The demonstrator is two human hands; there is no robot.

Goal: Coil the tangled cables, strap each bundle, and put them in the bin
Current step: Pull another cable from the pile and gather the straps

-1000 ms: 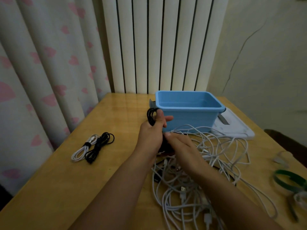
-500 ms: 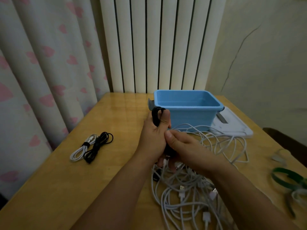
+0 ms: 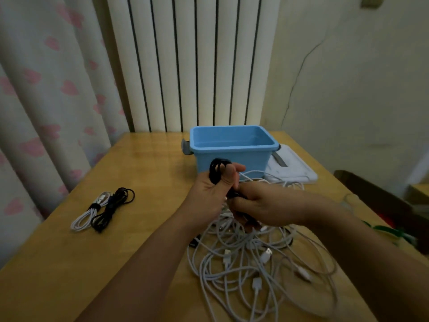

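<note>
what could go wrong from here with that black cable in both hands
1. The black coil sticks out above the left hand, pinned mainly by the thumb; its loops may spring loose before a strap goes on.
2. The right hand works just above the white cable tangle, so a white strand could get caught into the bundle.

Wooden table top [image 3: 69, 263], yellowish, glossy. Behind it: white ribbed vertical-slat panel [image 3: 190, 61]; to its left, pale curtain w/ pink heart print [image 3: 46, 94]. Cream wall [image 3: 348, 77] w/ thin dark crack, right side. Flat white rectangular board [image 3: 299, 170] on table, far right.
</note>
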